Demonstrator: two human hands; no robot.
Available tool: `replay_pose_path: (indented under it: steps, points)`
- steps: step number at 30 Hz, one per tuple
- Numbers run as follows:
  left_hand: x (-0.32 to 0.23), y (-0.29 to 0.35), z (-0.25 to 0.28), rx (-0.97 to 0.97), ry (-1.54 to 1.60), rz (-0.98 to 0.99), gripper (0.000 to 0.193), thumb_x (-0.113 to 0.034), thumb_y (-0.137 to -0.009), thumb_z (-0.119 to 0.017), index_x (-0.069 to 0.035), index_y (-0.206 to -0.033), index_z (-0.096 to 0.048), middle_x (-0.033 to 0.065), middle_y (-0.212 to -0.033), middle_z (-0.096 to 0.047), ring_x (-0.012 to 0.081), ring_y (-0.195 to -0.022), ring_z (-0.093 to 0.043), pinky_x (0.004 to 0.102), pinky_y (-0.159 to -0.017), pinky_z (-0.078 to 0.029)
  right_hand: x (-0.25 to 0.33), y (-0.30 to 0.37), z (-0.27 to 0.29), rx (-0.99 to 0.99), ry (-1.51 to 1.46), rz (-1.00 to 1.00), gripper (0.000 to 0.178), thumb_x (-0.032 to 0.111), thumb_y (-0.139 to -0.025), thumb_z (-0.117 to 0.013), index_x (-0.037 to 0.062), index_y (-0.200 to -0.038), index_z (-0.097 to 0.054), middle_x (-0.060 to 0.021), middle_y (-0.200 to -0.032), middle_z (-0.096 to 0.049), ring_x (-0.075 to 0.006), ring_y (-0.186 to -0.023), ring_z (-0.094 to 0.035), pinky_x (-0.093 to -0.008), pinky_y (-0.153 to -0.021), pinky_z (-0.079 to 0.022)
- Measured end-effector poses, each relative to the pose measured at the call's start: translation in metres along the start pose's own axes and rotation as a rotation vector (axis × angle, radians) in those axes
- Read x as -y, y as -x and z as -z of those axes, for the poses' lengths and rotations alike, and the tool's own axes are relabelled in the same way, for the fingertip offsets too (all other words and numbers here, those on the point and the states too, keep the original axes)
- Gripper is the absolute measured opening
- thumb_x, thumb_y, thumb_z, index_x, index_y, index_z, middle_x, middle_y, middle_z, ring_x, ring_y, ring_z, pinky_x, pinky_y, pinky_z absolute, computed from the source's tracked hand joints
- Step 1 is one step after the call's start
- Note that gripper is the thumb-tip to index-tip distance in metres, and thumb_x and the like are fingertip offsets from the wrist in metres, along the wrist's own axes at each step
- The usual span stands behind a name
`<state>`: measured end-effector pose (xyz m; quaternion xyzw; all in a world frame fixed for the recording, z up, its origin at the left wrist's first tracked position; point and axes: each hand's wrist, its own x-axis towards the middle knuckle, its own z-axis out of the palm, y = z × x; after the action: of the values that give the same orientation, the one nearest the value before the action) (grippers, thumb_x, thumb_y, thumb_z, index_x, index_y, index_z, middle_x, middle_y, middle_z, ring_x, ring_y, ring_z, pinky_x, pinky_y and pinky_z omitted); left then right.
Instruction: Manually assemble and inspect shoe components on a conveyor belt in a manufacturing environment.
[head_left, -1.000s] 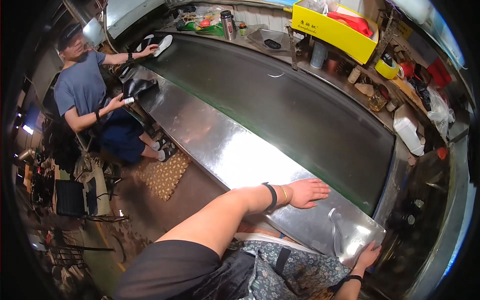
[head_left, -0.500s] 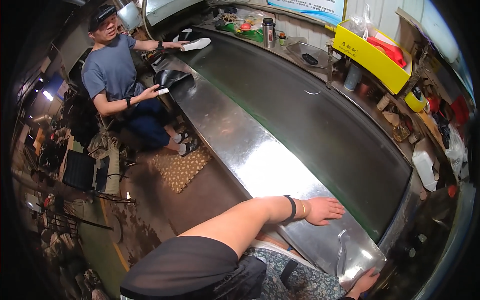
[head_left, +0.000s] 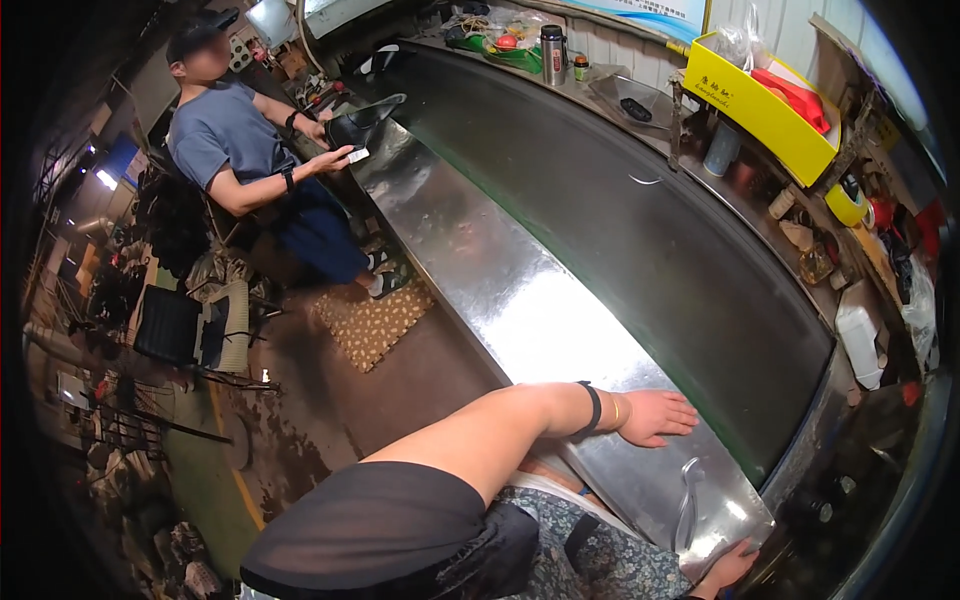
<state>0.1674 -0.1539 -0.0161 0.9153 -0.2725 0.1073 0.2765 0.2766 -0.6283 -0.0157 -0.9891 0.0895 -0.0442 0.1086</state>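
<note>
My left hand (head_left: 658,417) lies flat on the shiny metal tabletop (head_left: 470,250), fingers stretched toward the dark conveyor belt (head_left: 600,210). It holds nothing. My right hand (head_left: 733,563) rests against the near right corner of the metal top, its fingers along the edge; part of it is hidden. Between my hands lies a long, curved, spoon-like shiny piece (head_left: 687,505). At the far end, a co-worker (head_left: 225,135) holds black footwear (head_left: 360,122) over the metal top with both hands. A small white piece (head_left: 357,155) shows at one of those hands.
Behind the belt, a ledge carries a steel flask (head_left: 553,55), a green tray (head_left: 495,45) and a dark tray (head_left: 635,100). A yellow box (head_left: 765,110) sits higher at right, above a white jug (head_left: 860,335). A chair (head_left: 190,325) and a patterned mat (head_left: 378,325) are at left.
The co-worker's far hand has drawn back from the white-soled shoe's place by the belt to the black footwear, and their head has turned down. My hands have stayed put.
</note>
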Motion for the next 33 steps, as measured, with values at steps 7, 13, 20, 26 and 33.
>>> replay_pose_path:
  steps: [7, 13, 20, 26, 33]
  points:
    - [0.003, 0.002, 0.009, 0.008, 0.002, 0.041, 0.056, -0.029, -0.088, -0.06, -0.004, -0.137, -0.051, 0.0141, -0.148, -0.045, 0.0304, -0.14, -0.038, 0.047, -0.118, -0.026, 0.008, -0.004, -0.005, -0.04, -0.048, 0.045, 0.07, 0.049, -0.098, -0.048, -0.012, -0.133, -0.048, -0.0326, -0.13, -0.054, -0.0436, -0.122, -0.051, -0.0431, -0.105, -0.04]
    - [0.0, -0.003, 0.004, -0.004, -0.04, 0.029, 0.055, -0.028, -0.087, -0.06, -0.003, -0.136, -0.052, 0.0152, -0.147, -0.046, 0.0303, -0.14, -0.038, 0.0466, -0.117, -0.026, 0.004, -0.003, -0.002, -0.033, -0.024, 0.037, 0.072, 0.05, -0.099, -0.047, -0.0127, -0.134, -0.047, -0.0327, -0.132, -0.052, -0.0447, -0.122, -0.05, -0.0443, -0.105, -0.04]
    - [0.001, 0.0, 0.0, -0.019, -0.006, -0.01, 0.056, -0.028, -0.086, -0.061, -0.002, -0.135, -0.052, 0.0151, -0.147, -0.046, 0.0309, -0.139, -0.038, 0.0464, -0.118, -0.026, 0.0, 0.0, -0.004, -0.026, -0.035, 0.025, 0.077, 0.055, -0.098, -0.045, -0.011, -0.137, -0.045, -0.0311, -0.135, -0.051, -0.0431, -0.125, -0.05, -0.0427, -0.106, -0.039]
    - [0.005, -0.002, 0.0, 0.001, -0.003, 0.003, 0.057, -0.028, -0.086, -0.061, -0.002, -0.136, -0.052, 0.015, -0.148, -0.045, 0.0303, -0.14, -0.037, 0.046, -0.118, -0.024, 0.036, 0.022, 0.031, -0.085, -0.119, 0.032, 0.061, 0.045, -0.094, -0.059, -0.0118, -0.117, -0.058, -0.0354, -0.113, -0.062, -0.0473, -0.104, -0.061, -0.0495, -0.093, -0.047]
    - [0.008, -0.002, -0.008, -0.055, -0.005, -0.018, 0.059, -0.03, -0.082, -0.064, -0.001, -0.133, -0.054, 0.0154, -0.146, -0.047, 0.0306, -0.139, -0.039, 0.0467, -0.118, -0.026, 0.043, 0.021, 0.029, -0.165, -0.033, 0.108, 0.062, 0.047, -0.093, -0.059, -0.011, -0.116, -0.059, -0.0335, -0.109, -0.064, -0.0469, -0.099, -0.063, -0.0486, -0.09, -0.049]
